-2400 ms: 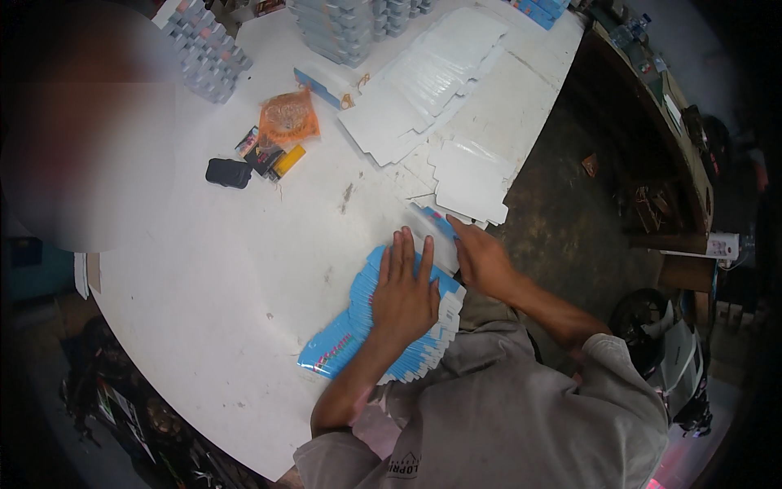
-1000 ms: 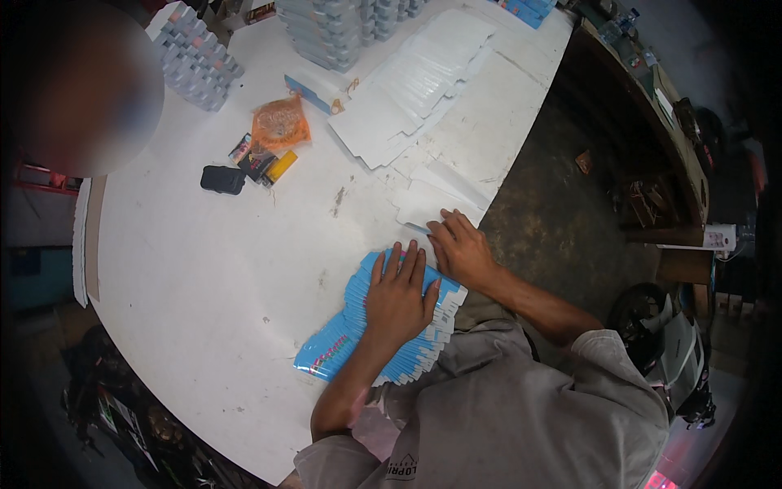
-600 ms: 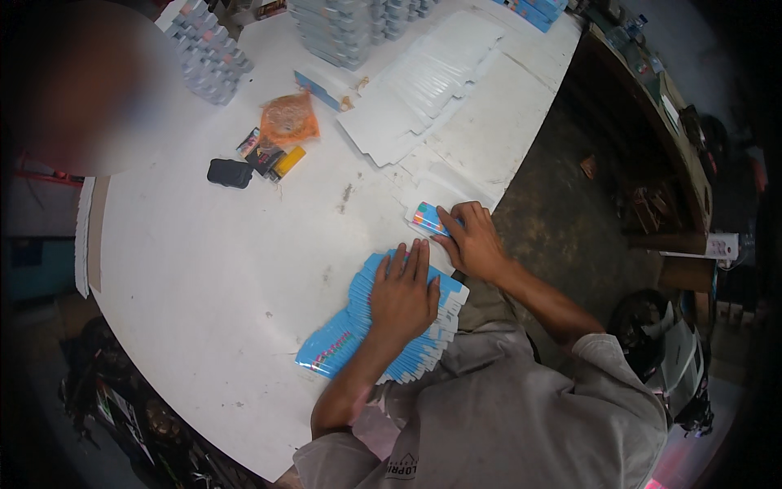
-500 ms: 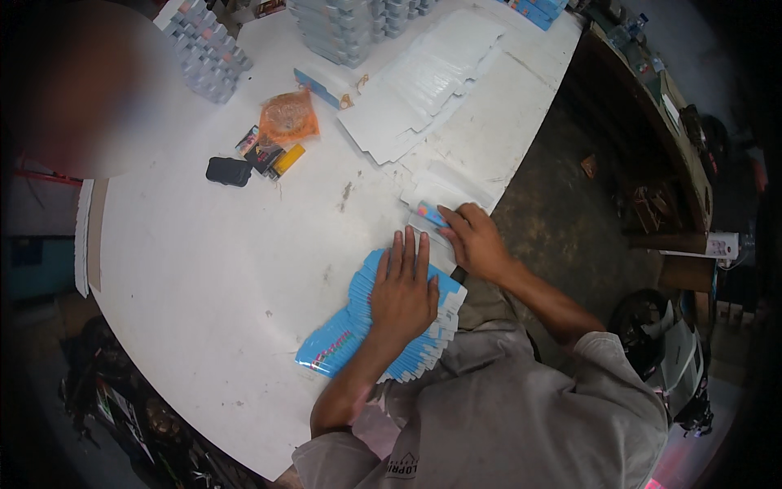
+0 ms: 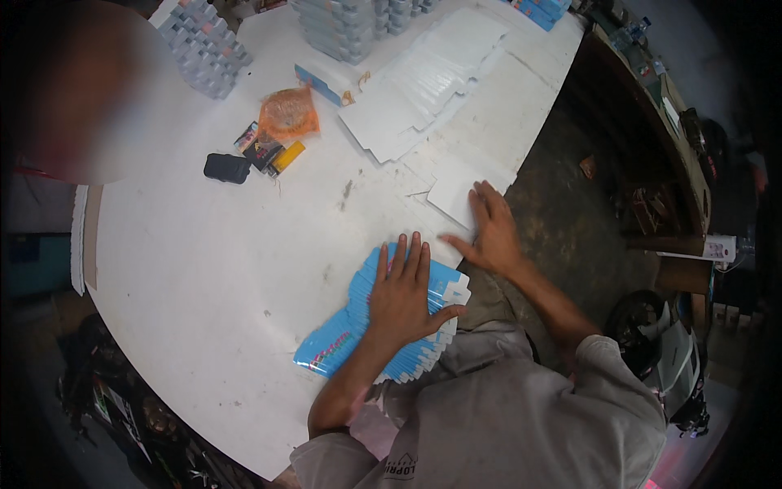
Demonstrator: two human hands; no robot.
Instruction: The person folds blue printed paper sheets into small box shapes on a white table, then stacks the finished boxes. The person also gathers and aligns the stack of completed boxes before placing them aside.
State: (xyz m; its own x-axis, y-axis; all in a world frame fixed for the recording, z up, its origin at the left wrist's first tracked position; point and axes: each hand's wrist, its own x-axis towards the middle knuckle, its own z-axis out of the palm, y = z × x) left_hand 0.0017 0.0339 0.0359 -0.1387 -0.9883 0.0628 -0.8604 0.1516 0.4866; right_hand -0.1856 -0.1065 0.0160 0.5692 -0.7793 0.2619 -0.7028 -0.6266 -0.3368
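Note:
My left hand (image 5: 401,293) lies flat with spread fingers on a fanned stack of blue printed carton blanks (image 5: 326,341), whose white flaps stick out toward my lap. To its right, my right hand (image 5: 494,232) is open, its fingers resting on the near edge of a flat white carton blank (image 5: 460,191) at the table's right edge. The thumb is held apart, pointing toward the blue stack. Neither hand grips anything.
Beyond my hands lies a pile of white blanks (image 5: 415,81). An orange packet (image 5: 289,114), a yellow lighter (image 5: 288,158) and a black case (image 5: 226,168) lie on the white table (image 5: 204,269). Stacked grey-white cartons (image 5: 330,31) stand at the back. A blurred person is at upper left.
My right hand has let go of a small blue printed piece and opened out over the white blank. The blank now lies flat, white side up. My left thumb has spread wider.

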